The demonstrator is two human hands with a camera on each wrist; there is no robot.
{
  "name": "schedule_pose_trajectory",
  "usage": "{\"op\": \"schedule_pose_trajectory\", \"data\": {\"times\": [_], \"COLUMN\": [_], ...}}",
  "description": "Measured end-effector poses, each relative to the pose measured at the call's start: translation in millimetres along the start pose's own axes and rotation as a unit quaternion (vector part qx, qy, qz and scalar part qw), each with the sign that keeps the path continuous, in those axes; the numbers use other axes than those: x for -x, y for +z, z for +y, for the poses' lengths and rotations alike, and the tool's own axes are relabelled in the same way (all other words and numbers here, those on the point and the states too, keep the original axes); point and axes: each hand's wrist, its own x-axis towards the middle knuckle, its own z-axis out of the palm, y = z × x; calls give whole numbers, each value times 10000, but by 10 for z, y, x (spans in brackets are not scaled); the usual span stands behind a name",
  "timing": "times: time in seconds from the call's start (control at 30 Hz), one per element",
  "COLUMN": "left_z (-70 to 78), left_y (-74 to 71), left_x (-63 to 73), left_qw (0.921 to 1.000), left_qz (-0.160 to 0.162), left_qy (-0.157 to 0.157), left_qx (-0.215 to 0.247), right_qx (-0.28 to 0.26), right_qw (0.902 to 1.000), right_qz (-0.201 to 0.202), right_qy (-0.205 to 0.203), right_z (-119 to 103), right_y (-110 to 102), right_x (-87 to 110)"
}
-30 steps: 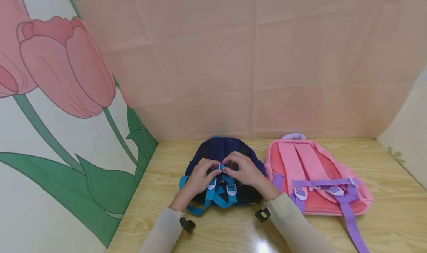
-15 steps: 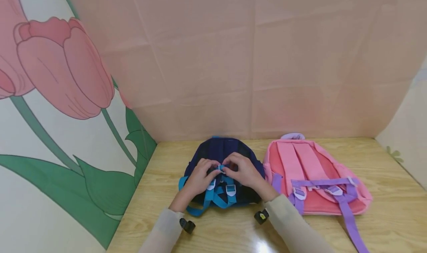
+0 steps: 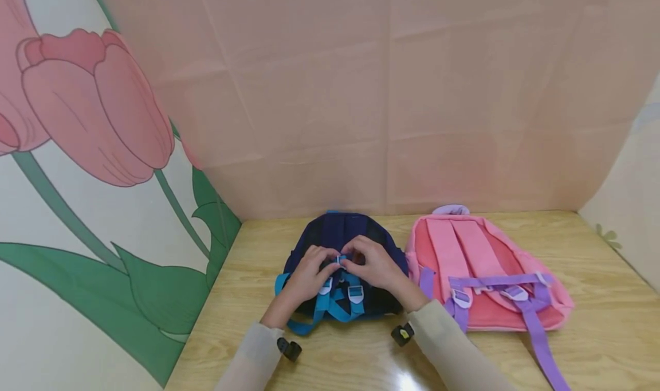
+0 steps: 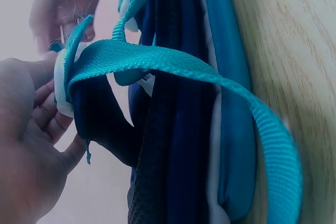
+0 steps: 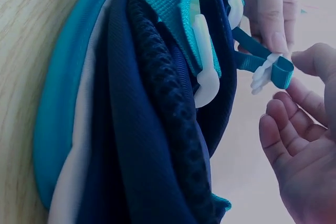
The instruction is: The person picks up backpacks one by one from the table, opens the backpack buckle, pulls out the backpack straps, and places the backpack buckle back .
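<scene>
A navy backpack (image 3: 344, 226) with teal straps lies on the table, its strap side up. Both hands meet over its middle. My left hand (image 3: 311, 273) pinches a small white plastic buckle (image 5: 264, 73) from the left, one fingertip on its edge in the right wrist view. My right hand (image 3: 375, 265) holds the teal strap loop (image 5: 284, 73) threaded through that buckle between thumb and forefinger, its other fingers loosely bent. Closer to me, two white strap adjusters (image 3: 356, 293) rest on the bag. One teal strap (image 4: 283, 150) curves down toward the wood in the left wrist view.
Right beside the navy bag lies a pink backpack (image 3: 454, 247) with purple straps (image 3: 538, 339), one trailing toward the table's front. The wooden table (image 3: 247, 265) meets a pinkish cloth backdrop (image 3: 309, 93) behind and a tulip-printed panel (image 3: 103, 121) on the left.
The head view has drifted slightly, shifting the scene a little left. Both hands stay at the buckle, with hardly any change in their grip.
</scene>
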Motion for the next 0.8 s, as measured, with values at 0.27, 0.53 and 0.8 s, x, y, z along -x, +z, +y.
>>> {"op": "schedule_pose_trajectory", "data": {"times": [0.27,0.53,0.8], "left_z": [-12,-22,-35], "left_y": [6,4,10], "left_x": [5,13,4], "left_qw": [10000,10000,10000], "left_qz": [-10,-52,-68], "left_qy": [-1,-33,4], "left_qx": [12,34,-11], "right_qx": [-15,-26,8], "right_qw": [10000,9999,9999], "right_qz": [24,94,-116], "right_qy": [13,63,94], "right_z": [2,17,-31], "right_y": [9,6,-2], "right_x": [11,33,-8]}}
